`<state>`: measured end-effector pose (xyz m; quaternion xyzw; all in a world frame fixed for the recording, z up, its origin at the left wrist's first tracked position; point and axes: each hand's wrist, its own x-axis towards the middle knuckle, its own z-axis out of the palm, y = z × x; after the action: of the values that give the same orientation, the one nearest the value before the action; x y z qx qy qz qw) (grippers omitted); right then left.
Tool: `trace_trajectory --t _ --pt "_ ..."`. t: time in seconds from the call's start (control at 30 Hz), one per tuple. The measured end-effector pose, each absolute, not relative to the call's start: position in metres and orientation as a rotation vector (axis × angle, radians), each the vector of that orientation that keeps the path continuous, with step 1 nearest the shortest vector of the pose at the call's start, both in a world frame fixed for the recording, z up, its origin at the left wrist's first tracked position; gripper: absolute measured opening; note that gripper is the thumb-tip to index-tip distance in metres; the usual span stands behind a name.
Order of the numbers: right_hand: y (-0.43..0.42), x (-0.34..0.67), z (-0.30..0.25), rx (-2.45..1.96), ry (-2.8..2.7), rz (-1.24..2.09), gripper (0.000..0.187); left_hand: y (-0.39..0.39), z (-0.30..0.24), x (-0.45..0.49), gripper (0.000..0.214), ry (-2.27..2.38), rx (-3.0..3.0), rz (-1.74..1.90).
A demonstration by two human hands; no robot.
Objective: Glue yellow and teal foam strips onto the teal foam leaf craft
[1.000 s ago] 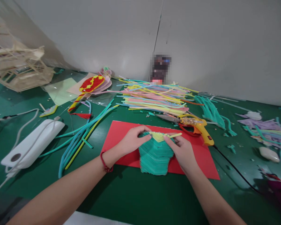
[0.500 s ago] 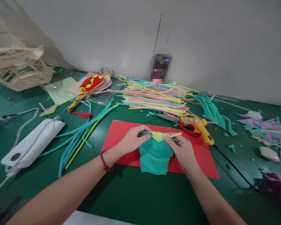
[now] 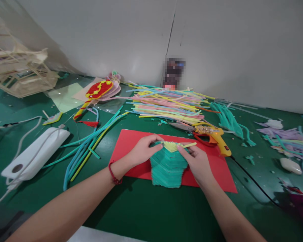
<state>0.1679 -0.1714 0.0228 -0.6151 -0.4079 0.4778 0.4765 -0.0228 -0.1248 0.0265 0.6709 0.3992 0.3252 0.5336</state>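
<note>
A teal woven piece [image 3: 168,168] made of fuzzy strips lies on a red sheet [image 3: 131,148], with a pale yellow top section [image 3: 171,146]. My left hand [image 3: 141,151] curls round its upper left edge, fingers pressed on the piece. My right hand [image 3: 197,161] grips the upper right edge and pinches a pale yellow strip [image 3: 188,145] that sticks out to the right.
A yellow glue gun [image 3: 215,137] and red-handled scissors [image 3: 189,129] lie just behind the red sheet. Behind them is a pile of coloured strips [image 3: 166,106]. Long teal strips [image 3: 91,144] and a white device [image 3: 34,153] with cables lie left. Purple and teal scraps [image 3: 288,137] lie right.
</note>
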Motion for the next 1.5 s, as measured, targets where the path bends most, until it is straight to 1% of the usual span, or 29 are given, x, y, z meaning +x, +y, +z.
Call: trace_trajectory --t 0.37,0.63,0.9,1.27,1.4,1.5 --pt "-0.1702 0.1661 0.0261 -1.516 -0.946 1.171 0.042 -0.1233 0.0265 -0.0244 0.016 0.944 1.631 0.751" --pt "-0.1703 0.1663 0.0242 -1.496 -0.926 1.19 0.043 -0.1236 0.0232 -0.0244 0.018 0.907 1.605 0.807" --pt "-0.1697 0.1681 0.0212 -1.5 -0.949 1.168 0.042 -0.1235 0.0226 -0.024 0.017 0.931 1.589 0.807" --pt "-0.1693 0.1688 0.0227 -1.479 -0.963 1.168 0.045 -0.1236 0.0238 -0.0225 0.017 0.926 1.482 0.807" --pt "-0.1716 0.1671 0.0251 -1.432 -1.034 1.187 0.047 -0.124 0.0237 -0.0232 0.018 0.951 1.462 0.821" --pt "-0.1753 0.163 0.0284 -1.489 -1.176 1.104 0.045 -0.1268 0.0249 -0.0223 0.017 0.983 1.468 0.838"
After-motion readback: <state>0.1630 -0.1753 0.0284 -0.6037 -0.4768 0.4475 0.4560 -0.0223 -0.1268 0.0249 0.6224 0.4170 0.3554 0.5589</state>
